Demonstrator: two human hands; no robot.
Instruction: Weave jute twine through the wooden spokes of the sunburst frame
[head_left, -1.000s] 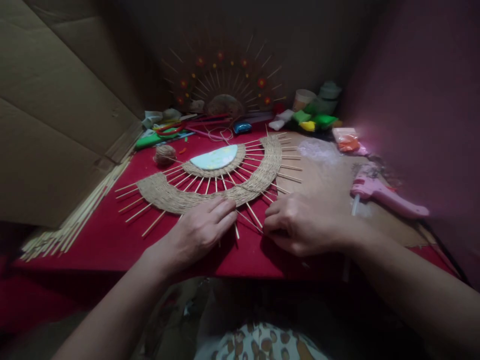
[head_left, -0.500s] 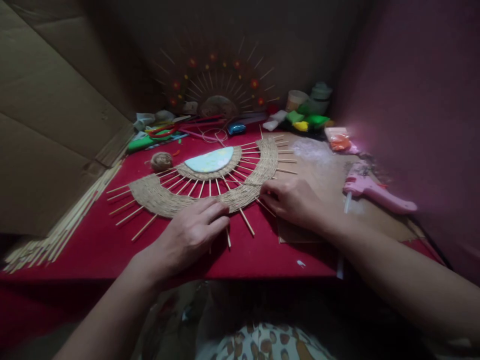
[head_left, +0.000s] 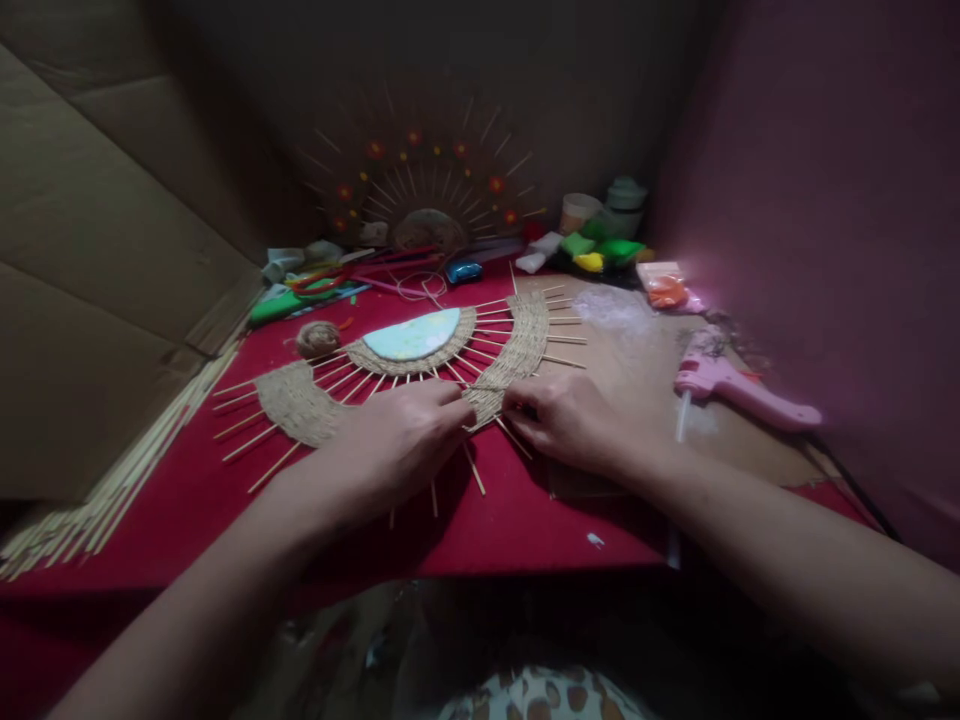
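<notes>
The left hand (head_left: pixel 412 430) has come up from the near edge of the half-round, tan twine-woven piece with pale wooden spokes (head_left: pixel 529 335) and now covers the middle of its outer band. The right hand (head_left: pixel 566 415), a second ago out past the spoke tips, has drawn in to the band's near right edge, so the two hands are close together with a short stretch of weave between them. A thin strand of tan twine (head_left: pixel 487 387) crosses that stretch.

The change seems to bring both hands to bear on one spot of the outer band. The left grip is curled, its fingers close together; what lies under the tips is hidden. The right grip has thumb and forefinger drawn near each other by the band, but whether they pinch the strand I cannot tell.

The woven piece lies flat on the red-covered desk (head_left: pixel 510 540), its light-blue half-disc (head_left: pixel 412 335) uncovered.
</notes>
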